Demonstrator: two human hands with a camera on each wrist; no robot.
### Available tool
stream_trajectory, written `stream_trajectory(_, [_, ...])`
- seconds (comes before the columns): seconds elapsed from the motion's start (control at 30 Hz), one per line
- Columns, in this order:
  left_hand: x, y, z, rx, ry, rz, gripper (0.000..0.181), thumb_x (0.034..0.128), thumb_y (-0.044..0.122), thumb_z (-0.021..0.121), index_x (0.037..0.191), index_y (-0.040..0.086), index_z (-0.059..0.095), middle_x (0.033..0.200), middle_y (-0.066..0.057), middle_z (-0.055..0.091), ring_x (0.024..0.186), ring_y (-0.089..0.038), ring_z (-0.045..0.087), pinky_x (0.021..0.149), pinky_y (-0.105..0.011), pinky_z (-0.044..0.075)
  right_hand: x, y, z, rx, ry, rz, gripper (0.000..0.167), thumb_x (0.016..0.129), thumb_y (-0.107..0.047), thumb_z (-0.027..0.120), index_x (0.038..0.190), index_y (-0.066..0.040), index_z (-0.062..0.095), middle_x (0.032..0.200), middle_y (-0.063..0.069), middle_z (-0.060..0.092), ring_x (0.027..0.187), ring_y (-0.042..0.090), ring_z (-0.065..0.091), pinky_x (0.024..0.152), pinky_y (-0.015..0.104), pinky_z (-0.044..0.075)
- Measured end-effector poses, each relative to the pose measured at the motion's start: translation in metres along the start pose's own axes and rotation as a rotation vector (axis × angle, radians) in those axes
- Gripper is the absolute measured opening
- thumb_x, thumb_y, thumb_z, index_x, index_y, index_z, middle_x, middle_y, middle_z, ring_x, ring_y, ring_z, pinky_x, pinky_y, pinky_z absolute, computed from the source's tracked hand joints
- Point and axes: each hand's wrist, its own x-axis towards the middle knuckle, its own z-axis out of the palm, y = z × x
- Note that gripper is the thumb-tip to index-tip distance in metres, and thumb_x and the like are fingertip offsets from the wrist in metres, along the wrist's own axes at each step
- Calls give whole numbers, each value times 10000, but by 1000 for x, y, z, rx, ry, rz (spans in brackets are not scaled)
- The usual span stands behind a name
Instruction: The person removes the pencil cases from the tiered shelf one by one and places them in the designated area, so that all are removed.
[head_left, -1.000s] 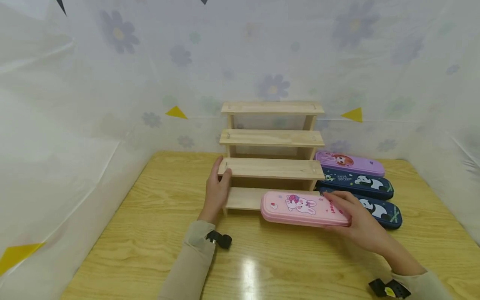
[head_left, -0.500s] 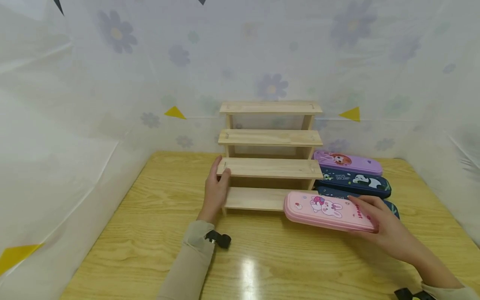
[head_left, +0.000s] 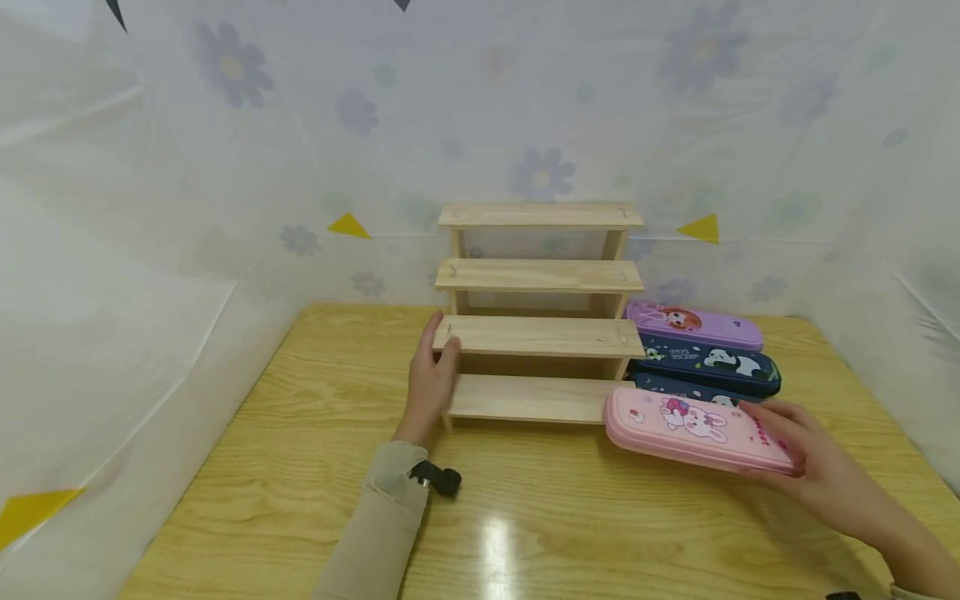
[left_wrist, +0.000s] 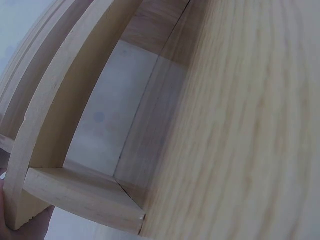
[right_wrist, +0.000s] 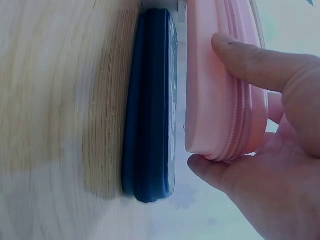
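Note:
A pink zippered pencil case [head_left: 686,429] with a bunny print is held at its right end by my right hand [head_left: 825,479], raised off the table and tilted slightly. In the right wrist view, the thumb lies along the zipper side of the pink case [right_wrist: 210,100], apart from a dark blue pencil case [right_wrist: 150,105] on the table. My left hand [head_left: 430,383] grips the left end of a board on the four-tier wooden shelf [head_left: 536,335], thumb in front. The left wrist view shows the boards [left_wrist: 240,120] close up and only a bit of that hand [left_wrist: 32,227].
Right of the shelf lie a purple pencil case [head_left: 720,329] with a girl print and two dark blue panda ones, the nearer [head_left: 678,387] partly covered by the pink case. A floral curtain [head_left: 390,150] hangs behind the wooden table [head_left: 300,467].
My right hand has carried the pink pencil case to the right, away from the front of the lowest board and over the near panda case. My left hand stays on the shelf.

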Motion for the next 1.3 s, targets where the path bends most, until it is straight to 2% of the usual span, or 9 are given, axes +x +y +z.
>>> stream_trajectory(0.33, [-1, 2, 0, 1, 7, -2, 529, 1054, 248, 473, 1554, 252, 302, 699, -269, 525, 533, -134, 449, 539, -332, 434, -16, 14, -6, -28, 3, 76, 798, 792, -214, 838, 1481, -96, 452, 1357, 253, 373, 1140, 507, 373, 848, -22, 93])
stream_trajectory(0.53, [0, 4, 0, 4, 8, -7, 535, 1053, 258, 473, 1559, 233, 297, 732, -253, 548, 588, -180, 483, 579, -344, 452, -23, 20, -11, -61, -5, 128, 798, 784, -225, 844, 1470, -82, 461, 1364, 274, 367, 1132, 526, 372, 1048, 138, 183])
stream_trajectory(0.57, [0, 4, 0, 3, 8, -9, 539, 1053, 261, 474, 1560, 231, 295, 726, -243, 546, 590, -185, 485, 580, -345, 453, -24, 21, -11, -62, -10, 134, 802, 782, -222, 844, 1467, -63, 457, 1361, 290, 360, 1127, 538, 364, 1110, 273, 257])
stream_trajectory(0.6, [0, 4, 0, 2, 9, -11, 542, 1052, 263, 475, 1561, 230, 294, 721, -232, 545, 590, -187, 486, 579, -344, 455, -24, 23, -13, -71, -14, 142, 803, 781, -225, 845, 1463, -55, 458, 1361, 292, 361, 1123, 538, 367, 1100, 265, 274])
stream_trajectory(0.67, [1, 4, 0, 1, 11, -14, 545, 1051, 264, 477, 1562, 229, 292, 697, -205, 538, 578, -182, 482, 572, -340, 455, -26, 26, -14, -82, -28, 159, 816, 770, -224, 852, 1454, -24, 454, 1356, 308, 354, 1109, 546, 365, 1011, 563, 403])
stream_trajectory(0.73, [1, 3, 0, -3, 9, -16, 543, 1051, 263, 475, 1562, 230, 293, 671, -193, 526, 551, -171, 470, 555, -337, 453, -27, 28, -16, -104, -43, 176, 829, 760, -237, 859, 1447, -11, 453, 1349, 310, 355, 1095, 539, 372, 835, 667, 461])
stream_trajectory(1.03, [2, 2, 0, -10, 13, -15, 537, 1049, 249, 478, 1557, 228, 306, 661, -192, 520, 555, -159, 472, 553, -329, 454, -38, 40, -20, -103, -67, 215, 874, 725, -215, 880, 1436, 41, 440, 1305, 324, 375, 1063, 529, 380, 788, 766, 385])
stream_trajectory(1.1, [2, 1, 0, -8, 11, -18, 537, 1050, 255, 479, 1557, 238, 303, 669, -202, 520, 558, -160, 471, 552, -328, 451, -40, 41, -21, -97, -84, 226, 877, 737, -226, 871, 1449, 29, 428, 1313, 319, 372, 1072, 526, 379, 781, 766, 389])
stream_trajectory(1.3, [10, -22, 2, -27, 2, -25, 546, 1046, 324, 481, 1555, 292, 286, 644, -157, 513, 528, -173, 463, 518, -332, 443, -41, 45, -15, -134, -93, 178, 828, 728, -282, 872, 1424, -31, 499, 1286, 251, 434, 1056, 451, 443, 778, 304, 530])
